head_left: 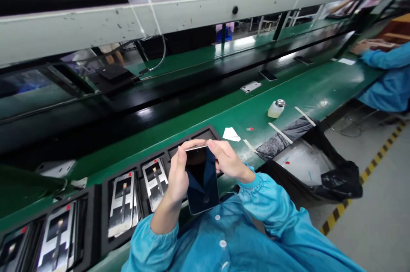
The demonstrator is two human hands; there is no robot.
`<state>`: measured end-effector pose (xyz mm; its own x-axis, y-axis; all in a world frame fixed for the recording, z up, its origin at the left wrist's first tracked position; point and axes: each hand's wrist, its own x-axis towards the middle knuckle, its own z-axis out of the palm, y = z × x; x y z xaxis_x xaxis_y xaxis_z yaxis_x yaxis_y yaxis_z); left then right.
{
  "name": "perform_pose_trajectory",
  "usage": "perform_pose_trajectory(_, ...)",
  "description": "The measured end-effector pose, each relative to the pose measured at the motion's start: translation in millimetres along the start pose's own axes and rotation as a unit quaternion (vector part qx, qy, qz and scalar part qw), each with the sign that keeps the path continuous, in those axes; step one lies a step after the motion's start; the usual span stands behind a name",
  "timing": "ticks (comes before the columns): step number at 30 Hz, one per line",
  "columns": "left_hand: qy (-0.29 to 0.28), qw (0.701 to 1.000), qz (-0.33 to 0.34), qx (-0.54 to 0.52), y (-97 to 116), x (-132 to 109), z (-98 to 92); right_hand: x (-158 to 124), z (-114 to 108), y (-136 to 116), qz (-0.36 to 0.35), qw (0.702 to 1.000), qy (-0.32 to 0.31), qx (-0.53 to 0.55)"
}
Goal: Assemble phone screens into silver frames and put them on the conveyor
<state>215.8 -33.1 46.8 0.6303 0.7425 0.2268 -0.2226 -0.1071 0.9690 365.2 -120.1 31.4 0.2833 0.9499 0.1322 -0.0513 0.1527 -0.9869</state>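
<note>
Both hands are closed on one dark, glossy panel (202, 184), the left hand (177, 176) gripping its upper left edge and the right hand (228, 159) its upper right corner; thumbs and fingers meet near the top edge; the panel stands tilted before the blue smock (205, 242), at the near edge of the green bench (315, 88), its face mirroring the blue cloth; to the left, a black tray (106, 208) holds silver-and-black panels (123, 203), each with a small red label (130, 174) at its upper end, any print too small to read; just beyond the right hand lie a white paper piece (231, 134) and a red-and-white scrap (250, 129); farther right stands a bottle (276, 109) of yellowish liquid.
</note>
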Motion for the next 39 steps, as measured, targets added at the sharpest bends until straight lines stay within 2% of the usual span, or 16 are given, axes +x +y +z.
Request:
perform_pose_trajectory(5, 0.018, 0.999, 0.037, 0.033, 2, -12, 5.7, -13, -1, -18, -0.039, 0.998, -0.031, -0.041)
perform_pose_trajectory(8, 0.046, 0.994, 0.080, 0.063, 0, -6, 9.9, -1, 3, -22, -0.078, 0.996, 0.004, -0.036)
perform_pose_trajectory(11, 0.057, 0.993, 0.072, 0.067, -6, 10, 12.1, 17, 2, -14, -0.094, 0.995, 0.029, -0.008)
perform_pose_trajectory(17, 0.029, 0.999, 0.000, 0.030, -15, 34, 16.2, 26, -24, 7, -0.010, 0.999, -0.038, -0.005)
perform_pose_trajectory(19, 0.027, 0.999, -0.024, 0.012, -16, 41, 16.2, 20, -30, 10, -0.017, 0.999, -0.026, -0.014)
perform_pose_trajectory(22, 0.056, 0.995, -0.051, -0.059, -12, 58, 11.1, 3, -29, 16, -0.034, 0.996, -0.015, -0.076)
perform_pose_trajectory(25, 0.107, 0.980, -0.064, -0.155, -4, 76, 6.7, -11, -28, 26, 0.026, 0.992, -0.092, -0.080)
perform_pose_trajectory(27, 0.126, 0.973, -0.055, -0.184, 0, 85, 9.4, -13, -31, 32, 0.052, 0.990, -0.119, -0.056)
perform_pose_trajectory(32, 0.140, 0.969, -0.006, -0.203, -8, 100, 30.6, 2, -46, 45, 0.042, 0.994, -0.096, 0.008)
perform_pose_trajectory(36, 0.146, 0.965, 0.025, -0.214, -17, 118, 45.2, 18, -50, 59, 0.032, 0.997, -0.039, 0.056)
perform_pose_trajectory(39, 0.156, 0.962, 0.015, -0.225, -23, 137, 54.9, 30, -53, 68, 0.031, 0.998, -0.027, 0.057)
